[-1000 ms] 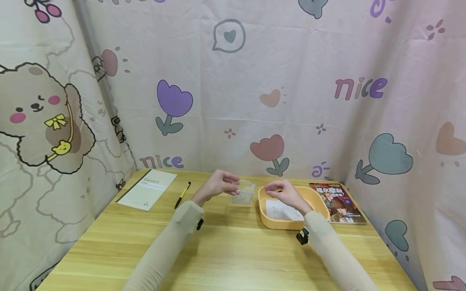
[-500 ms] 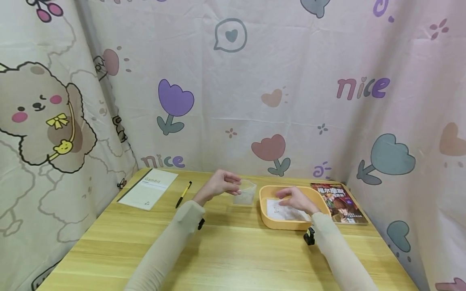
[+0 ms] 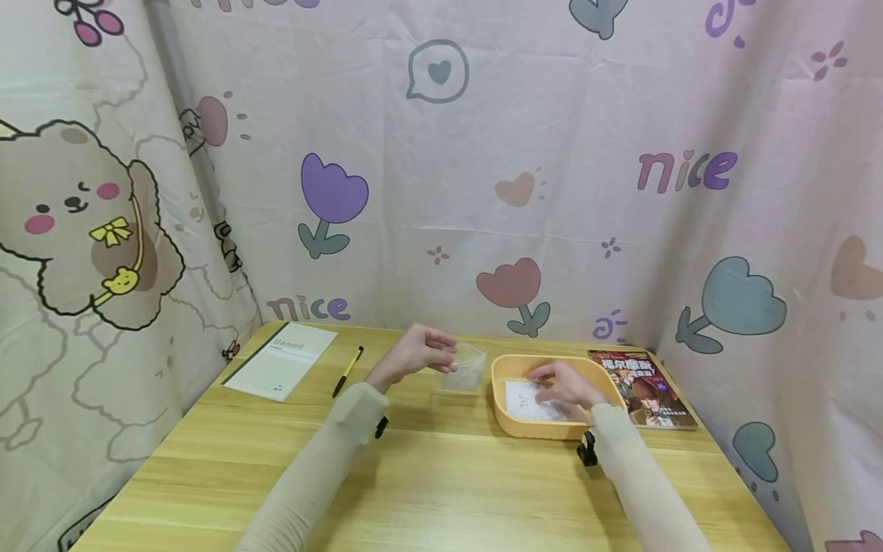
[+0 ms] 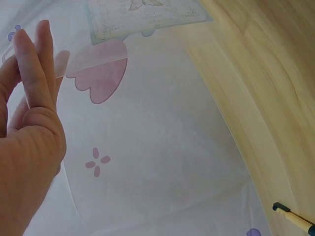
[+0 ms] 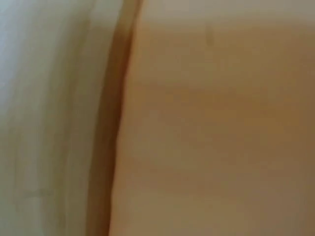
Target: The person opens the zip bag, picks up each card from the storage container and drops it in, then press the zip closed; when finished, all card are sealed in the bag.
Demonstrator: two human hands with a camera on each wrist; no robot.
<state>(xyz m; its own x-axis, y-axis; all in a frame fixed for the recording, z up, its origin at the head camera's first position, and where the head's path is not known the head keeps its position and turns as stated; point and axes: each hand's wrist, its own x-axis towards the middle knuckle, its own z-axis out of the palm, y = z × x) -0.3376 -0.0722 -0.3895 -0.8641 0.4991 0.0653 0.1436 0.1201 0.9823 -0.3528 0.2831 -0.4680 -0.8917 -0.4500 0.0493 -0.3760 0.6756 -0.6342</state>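
In the head view, my left hand (image 3: 419, 354) pinches the upper edge of a small see-through plastic pouch (image 3: 465, 376), its mouth spread above a whitish lower part. The left wrist view shows thumb and fingers together at a clear edge, and a pale printed panel (image 4: 147, 17) with a butterfly figure beyond. My right hand (image 3: 567, 383) reaches inside an orange-yellow basket (image 3: 513, 426), thumb and forefinger apart over white paper-like packets (image 3: 527, 400) with faint drawings. Part of the packets is hidden under that hand. The basket wall (image 5: 211, 137), blurred, fills most of the right wrist view.
A white notebook (image 3: 281, 360) marked Gambit lies at the far left of the wooden table (image 3: 441, 483). Beside it is a yellow and black pen (image 3: 348, 371). A colourful magazine (image 3: 645, 387) sits behind the basket's right side. Patterned curtains (image 3: 441, 192) hang along the back and sides.
My right hand has moved from above the basket's left rim, rightward and down to the packets, its thumb and forefinger now apart. The left hand keeps holding the pouch in place.
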